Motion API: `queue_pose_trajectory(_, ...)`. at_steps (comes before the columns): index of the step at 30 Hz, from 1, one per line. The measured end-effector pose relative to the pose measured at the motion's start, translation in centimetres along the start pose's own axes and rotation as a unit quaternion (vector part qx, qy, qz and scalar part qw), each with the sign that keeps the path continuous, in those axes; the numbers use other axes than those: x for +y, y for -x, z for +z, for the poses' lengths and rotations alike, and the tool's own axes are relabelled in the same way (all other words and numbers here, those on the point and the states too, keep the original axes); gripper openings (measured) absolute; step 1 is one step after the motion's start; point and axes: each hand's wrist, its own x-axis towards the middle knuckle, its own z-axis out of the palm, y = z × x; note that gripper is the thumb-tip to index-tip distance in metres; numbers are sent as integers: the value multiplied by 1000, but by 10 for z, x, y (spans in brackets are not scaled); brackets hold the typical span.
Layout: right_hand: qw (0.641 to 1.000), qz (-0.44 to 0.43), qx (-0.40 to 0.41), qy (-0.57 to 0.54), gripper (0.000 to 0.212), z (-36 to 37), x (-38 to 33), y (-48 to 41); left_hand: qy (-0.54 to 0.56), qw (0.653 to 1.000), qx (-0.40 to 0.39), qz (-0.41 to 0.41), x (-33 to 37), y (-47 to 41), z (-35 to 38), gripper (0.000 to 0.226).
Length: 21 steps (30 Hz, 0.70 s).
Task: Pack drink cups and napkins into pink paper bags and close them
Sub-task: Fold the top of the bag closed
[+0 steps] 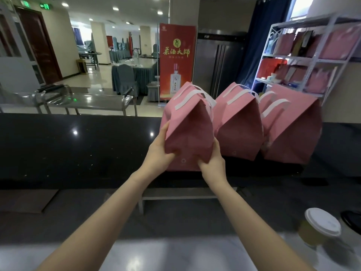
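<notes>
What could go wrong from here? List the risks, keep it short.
1. Both the left hand and the right hand grip the leftmost pink bag low on its sides, where the paper is creased; squeezing harder might crush whatever is inside, which is hidden.
2. It is close beside the middle bag; a sideways shift could topple that one.
3. The lidded cup stands near the right forearm; pulling back could knock it over.
</notes>
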Motion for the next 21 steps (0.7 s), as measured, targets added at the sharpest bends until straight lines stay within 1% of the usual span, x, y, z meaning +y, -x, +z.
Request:
queue_pose_trajectory(5, 1000, 13, 17, 7, 76, 13, 8, -24, -12, 1000, -6, -10, -13, -32, 5, 88)
queue_pose_trajectory(10, 999, 19, 23, 16, 75, 19, 9, -41, -24, 999, 14, -25, -16, -45, 12, 81)
queue_pose_trajectory(14, 999, 29, 25, 19, 72, 9, 6, -34, -30, 998, 24, -46, -12, -39, 13, 91)
queue_pose_trajectory(18, 999, 10, 30, -4, 62, -12, 0, -15, -58, 996, 32, -57, -10, -21, 3, 98)
queue_pose_trajectory(21, 999, -29, 38, 23, 54, -26, -2, 3, -84, 992, 51, -79, -6, 3, -8, 96)
